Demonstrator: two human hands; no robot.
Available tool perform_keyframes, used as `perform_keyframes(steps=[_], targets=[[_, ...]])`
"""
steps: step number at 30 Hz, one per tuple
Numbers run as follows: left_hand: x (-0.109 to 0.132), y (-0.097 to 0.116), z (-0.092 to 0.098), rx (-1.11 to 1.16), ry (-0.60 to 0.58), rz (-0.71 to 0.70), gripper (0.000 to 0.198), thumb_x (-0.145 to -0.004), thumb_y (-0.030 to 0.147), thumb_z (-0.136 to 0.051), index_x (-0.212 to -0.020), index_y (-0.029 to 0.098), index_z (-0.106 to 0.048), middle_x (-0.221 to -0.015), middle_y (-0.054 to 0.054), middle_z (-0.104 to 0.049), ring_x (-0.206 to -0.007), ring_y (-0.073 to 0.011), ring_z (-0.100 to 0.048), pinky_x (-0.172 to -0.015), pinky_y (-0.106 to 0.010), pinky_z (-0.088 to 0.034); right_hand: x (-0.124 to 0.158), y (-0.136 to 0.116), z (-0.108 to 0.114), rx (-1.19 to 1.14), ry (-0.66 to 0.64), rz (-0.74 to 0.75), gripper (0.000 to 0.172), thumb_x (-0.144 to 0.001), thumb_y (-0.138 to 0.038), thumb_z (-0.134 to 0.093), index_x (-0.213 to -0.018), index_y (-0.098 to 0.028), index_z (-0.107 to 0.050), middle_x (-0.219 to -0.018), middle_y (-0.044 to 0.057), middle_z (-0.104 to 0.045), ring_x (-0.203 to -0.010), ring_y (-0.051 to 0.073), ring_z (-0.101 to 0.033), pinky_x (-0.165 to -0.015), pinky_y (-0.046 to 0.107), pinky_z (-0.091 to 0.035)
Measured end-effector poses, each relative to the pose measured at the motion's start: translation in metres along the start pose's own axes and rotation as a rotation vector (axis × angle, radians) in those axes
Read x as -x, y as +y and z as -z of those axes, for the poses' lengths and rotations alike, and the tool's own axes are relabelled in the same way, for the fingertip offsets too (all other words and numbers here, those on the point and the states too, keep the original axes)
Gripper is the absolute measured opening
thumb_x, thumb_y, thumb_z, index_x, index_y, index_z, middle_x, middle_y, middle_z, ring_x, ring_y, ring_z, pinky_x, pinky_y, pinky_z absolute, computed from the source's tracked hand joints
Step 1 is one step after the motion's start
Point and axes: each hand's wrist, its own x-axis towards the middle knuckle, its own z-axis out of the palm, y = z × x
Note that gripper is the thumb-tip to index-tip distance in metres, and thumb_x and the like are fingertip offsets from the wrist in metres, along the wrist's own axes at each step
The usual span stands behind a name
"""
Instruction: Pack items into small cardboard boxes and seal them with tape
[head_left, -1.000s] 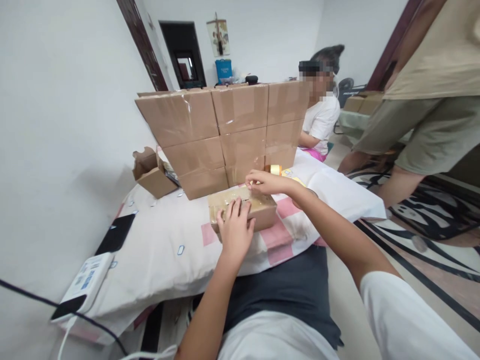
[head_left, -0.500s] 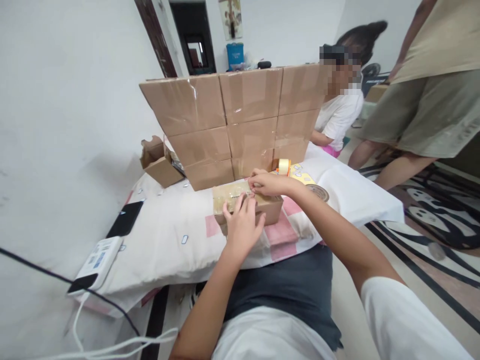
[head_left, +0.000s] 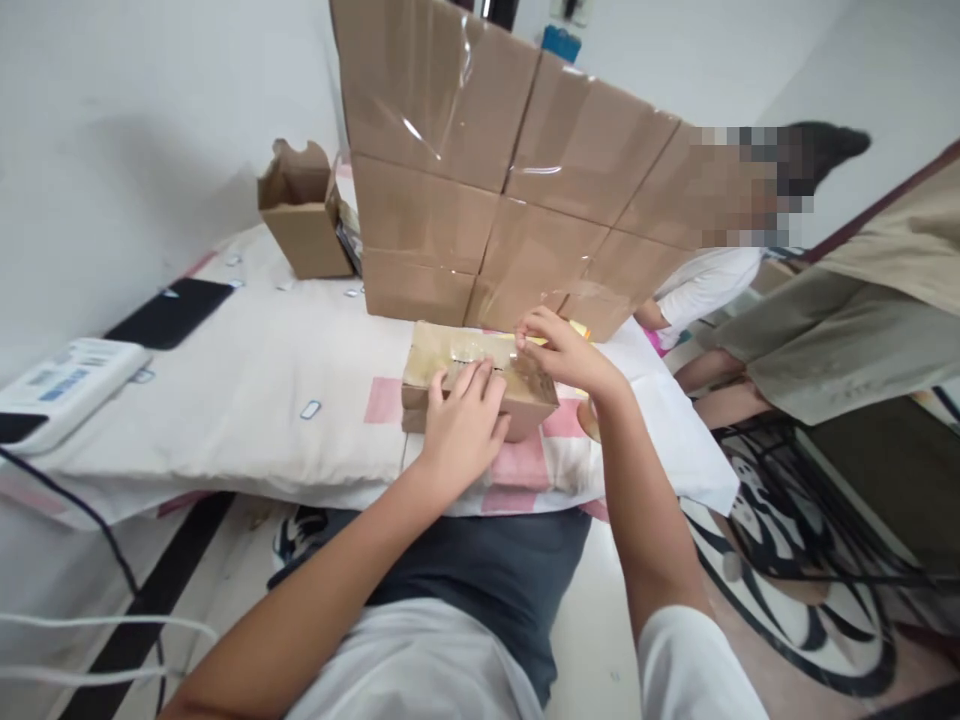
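A small cardboard box [head_left: 427, 408] lies on the cloth-covered table in front of me, with shiny clear tape [head_left: 471, 346] across its top. My left hand [head_left: 466, 412] rests on the near side of the box top, palm down and fingers spread. At the right end of the box, my right hand [head_left: 562, 350] is raised just over the top with its fingers curled together. Whatever is between those fingertips is too small to make out. Behind the box stands a wall of taped cardboard boxes [head_left: 427, 215].
An open carton [head_left: 311, 242] stands at the back left. A black flat item [head_left: 172, 312] and a white device [head_left: 75, 385] with cables lie at the left edge. My right wrist partly hides a tape roll [head_left: 589, 418]. Two people are beyond the table's right side.
The view has tilted down and turned left. My right hand has lifted slightly and shifted right, away from my left hand. My left hand stays on the box.
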Motion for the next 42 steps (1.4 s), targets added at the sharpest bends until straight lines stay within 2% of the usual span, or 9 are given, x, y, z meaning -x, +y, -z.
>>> perform_keyframes(steps=[3, 5, 8, 12, 27, 31, 34, 38, 42], targets=[[0.002, -0.002, -0.005, 0.020, 0.027, 0.012, 0.034, -0.093, 0.026, -0.056, -0.126, 0.018, -0.055, -0.151, -0.015, -0.052, -0.141, -0.0295, -0.045, -0.112, -0.057, -0.029, 0.002, 0.002, 0.001, -0.077, -0.156, 0.027, 0.011, -0.091, -0.026, -0.051, -0.090, -0.020, -0.060, -0.111, 0.008, -0.052, -0.109, 0.022, -0.056, -0.101, 0.040, -0.044], [0.002, -0.004, -0.009, 0.054, 0.067, 0.026, 0.032, -0.093, 0.028, -0.056, -0.123, 0.017, -0.056, -0.150, -0.015, -0.054, -0.141, -0.0293, -0.046, -0.112, -0.055, -0.029, 0.002, 0.003, -0.003, -0.040, -0.201, 0.014, 0.013, -0.092, -0.028, -0.052, -0.088, -0.020, -0.062, -0.117, 0.008, -0.050, -0.113, 0.023, -0.056, -0.105, 0.042, -0.041], [0.003, -0.007, -0.013, 0.092, 0.103, -0.010, 0.023, -0.094, 0.026, -0.054, -0.116, 0.018, -0.057, -0.148, -0.013, -0.056, -0.142, -0.0277, -0.045, -0.112, -0.055, -0.027, 0.000, 0.004, -0.008, 0.020, -0.198, -0.023, 0.015, -0.093, -0.029, -0.052, -0.088, -0.021, -0.063, -0.121, 0.008, -0.049, -0.115, 0.024, -0.055, -0.106, 0.045, -0.041], [0.006, -0.009, -0.016, 0.112, 0.125, -0.049, 0.017, -0.094, 0.025, -0.053, -0.110, 0.021, -0.058, -0.142, -0.007, -0.063, -0.140, -0.0269, -0.048, -0.112, -0.057, -0.024, -0.001, 0.005, -0.010, 0.036, -0.217, -0.027, 0.013, -0.093, -0.027, -0.051, -0.089, -0.021, -0.062, -0.116, 0.008, -0.052, -0.112, 0.024, -0.056, -0.102, 0.043, -0.042], [0.003, 0.011, -0.016, 0.102, 0.060, 0.047, 0.033, -0.095, 0.024, -0.050, -0.127, 0.021, -0.058, -0.135, -0.012, -0.066, -0.139, -0.0311, -0.048, -0.116, -0.065, -0.016, -0.007, -0.003, -0.014, 0.153, -0.201, -0.045, 0.009, -0.086, -0.019, -0.055, -0.077, -0.018, -0.059, -0.099, 0.007, -0.061, -0.087, 0.021, -0.056, -0.085, 0.036, -0.041], [0.005, 0.012, -0.016, 0.095, 0.047, 0.049, 0.036, -0.094, 0.025, -0.051, -0.129, 0.020, -0.058, -0.138, -0.012, -0.065, -0.138, -0.0328, -0.049, -0.117, -0.066, -0.016, -0.005, -0.006, -0.022, 0.249, -0.097, -0.134, 0.011, -0.085, -0.018, -0.054, -0.075, -0.020, -0.055, -0.087, 0.007, -0.058, -0.082, 0.023, -0.054, -0.081, 0.037, -0.042], [0.007, 0.011, -0.016, 0.083, 0.048, 0.042, 0.037, -0.094, 0.025, -0.051, -0.130, 0.021, -0.058, -0.139, -0.012, -0.064, -0.138, -0.0335, -0.049, -0.117, -0.066, -0.016, -0.002, 0.000, -0.022, 0.293, 0.040, -0.183, 0.013, -0.085, -0.026, -0.060, -0.076, -0.021, -0.053, -0.084, 0.008, -0.057, -0.084, 0.027, -0.055, -0.080, 0.040, -0.045], [0.010, 0.010, -0.017, 0.072, 0.062, 0.030, 0.035, -0.095, 0.026, -0.050, -0.129, 0.020, -0.058, -0.140, -0.012, -0.063, -0.138, -0.0319, -0.049, -0.117, -0.064, -0.014, 0.011, 0.029, -0.002, 0.257, 0.206, -0.237, 0.018, -0.084, -0.027, -0.063, -0.074, -0.024, -0.048, -0.081, 0.006, -0.058, -0.083, 0.026, -0.057, -0.081, 0.043, -0.047], [0.010, 0.010, -0.020, 0.073, 0.089, 0.033, 0.034, -0.095, 0.027, -0.051, -0.128, 0.021, -0.058, -0.141, -0.011, -0.063, -0.139, -0.0325, -0.049, -0.118, -0.062, -0.013, 0.042, 0.069, 0.026, 0.162, 0.374, -0.339, 0.022, -0.082, -0.027, -0.063, -0.068, -0.025, -0.047, -0.068, 0.000, -0.056, -0.071, 0.021, -0.057, -0.073, 0.038, -0.049]])
